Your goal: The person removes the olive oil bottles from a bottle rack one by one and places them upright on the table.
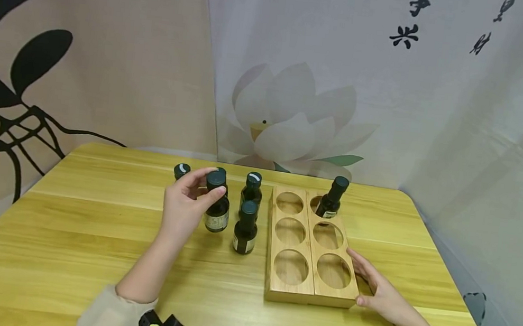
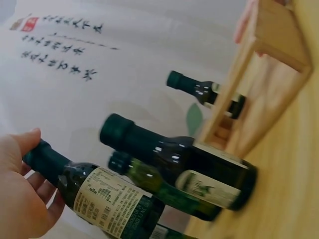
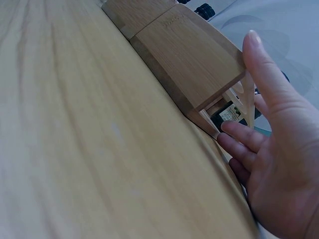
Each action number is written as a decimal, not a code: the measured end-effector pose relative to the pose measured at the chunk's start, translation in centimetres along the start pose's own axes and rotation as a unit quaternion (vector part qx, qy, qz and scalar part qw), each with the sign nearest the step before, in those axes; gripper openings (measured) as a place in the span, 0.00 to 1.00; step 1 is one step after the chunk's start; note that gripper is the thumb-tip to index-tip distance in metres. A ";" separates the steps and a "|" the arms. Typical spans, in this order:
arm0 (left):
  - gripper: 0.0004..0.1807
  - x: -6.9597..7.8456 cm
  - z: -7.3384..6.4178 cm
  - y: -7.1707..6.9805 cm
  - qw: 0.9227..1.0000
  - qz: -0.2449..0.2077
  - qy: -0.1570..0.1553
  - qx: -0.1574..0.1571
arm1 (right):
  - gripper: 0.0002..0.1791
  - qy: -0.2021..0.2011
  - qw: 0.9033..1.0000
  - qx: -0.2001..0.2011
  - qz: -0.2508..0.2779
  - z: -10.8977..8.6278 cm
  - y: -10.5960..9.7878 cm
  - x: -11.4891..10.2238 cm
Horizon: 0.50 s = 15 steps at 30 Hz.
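Note:
My left hand [image 1: 183,205] pinches a dark glass bottle with a green cap [image 1: 216,218] near its top, thumb on one side and fingers on the other. In the left wrist view, this bottle's cream label [image 2: 107,201] faces the camera. I cannot tell whether its base touches the table. Close to its right stands another dark bottle [image 1: 245,230]. My right hand [image 1: 383,295] rests against the right side of a wooden rack [image 1: 288,297], thumb by the front corner and fingers loosely extended. One bottle [image 1: 333,198] leans in the rack's back right hole.
More dark bottles stand behind, one with a white-marked cap [image 1: 253,179] and one partly hidden by the left hand [image 1: 181,169]. The rack has two rows of round holes. A printed cloth [image 1: 301,55] hangs behind the wooden table [image 1: 69,217].

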<state>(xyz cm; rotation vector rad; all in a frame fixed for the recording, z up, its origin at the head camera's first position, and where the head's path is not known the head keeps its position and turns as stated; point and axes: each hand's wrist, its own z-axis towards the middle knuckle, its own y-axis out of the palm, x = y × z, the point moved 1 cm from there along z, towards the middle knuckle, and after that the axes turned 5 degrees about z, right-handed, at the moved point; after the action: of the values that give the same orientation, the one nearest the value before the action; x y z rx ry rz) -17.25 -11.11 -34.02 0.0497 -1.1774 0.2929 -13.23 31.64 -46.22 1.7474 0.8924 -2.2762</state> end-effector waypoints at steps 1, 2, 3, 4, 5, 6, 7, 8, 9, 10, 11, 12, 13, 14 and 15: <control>0.20 -0.2 -0.2 0.1 1.000 -0.001 -0.002 -0.001 | 0.46 0.002 1.000 0.000 -0.002 0.0 0.0 0.1; 0.20 -0.5 -0.4 0.1 1.000 0.000 -0.006 -0.002 | 0.46 0.003 1.000 0.001 0.000 0.0 0.0 0.1; 0.21 -0.7 -0.5 0.1 1.000 0.001 -0.010 -0.002 | 0.47 0.006 1.000 0.002 0.000 0.0 -0.1 0.2; 0.21 -0.9 -0.7 0.2 1.000 0.001 -0.016 -0.002 | 0.47 0.005 1.000 0.001 -0.001 0.0 -0.1 0.2; 0.21 -1.1 -0.9 0.2 1.000 0.005 -0.021 -0.002 | 0.47 0.005 1.000 0.002 -0.001 0.0 -0.1 0.1; 0.21 -1.3 -1.1 0.2 1.000 0.006 -0.027 -0.002 | 0.47 0.007 1.000 0.002 0.000 0.0 -0.1 0.1; 0.21 -1.5 -1.2 0.3 1.000 0.007 -0.031 -0.001 | 0.47 0.009 1.000 0.002 0.000 0.0 -0.1 0.1; 0.22 -1.7 -1.3 0.3 0.999 0.008 -0.035 -0.002 | 0.47 0.008 1.000 0.002 0.001 0.0 -0.1 0.0; 0.22 -1.8 -1.4 0.3 0.999 0.010 -0.036 -0.001 | 0.47 0.008 1.000 0.001 0.001 0.0 0.0 -0.1; 0.21 -2.0 -1.5 0.3 0.999 0.009 -0.036 0.000 | 0.47 0.006 1.000 0.000 0.001 0.0 0.0 -0.2; 0.21 -2.1 -1.5 0.3 0.999 0.009 -0.036 0.001 | 0.47 0.005 1.000 0.000 0.002 0.0 0.0 -0.3; 0.21 -2.2 -1.5 0.4 0.999 0.007 -0.034 0.002 | 0.47 0.004 1.000 -0.001 0.002 0.0 0.0 -0.3; 0.21 -2.3 -1.6 0.4 0.999 0.006 -0.032 0.003 | 0.47 0.003 1.000 -0.001 0.003 0.0 0.0 -0.4; 0.21 -2.4 -1.6 0.4 1.000 0.005 -0.030 0.005 | 0.47 0.001 1.000 -0.002 0.004 0.0 0.0 -0.4; 0.21 -2.4 -1.7 0.4 1.000 0.004 -0.029 0.006 | 0.47 -0.001 1.000 -0.002 0.005 0.0 0.0 -0.5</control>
<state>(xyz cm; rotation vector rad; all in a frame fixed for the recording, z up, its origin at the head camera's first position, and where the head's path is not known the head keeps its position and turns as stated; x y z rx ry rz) -16.68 -10.93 -36.95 0.0633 -1.2347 0.3073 -13.09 31.50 -45.81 1.7437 0.8852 -2.2674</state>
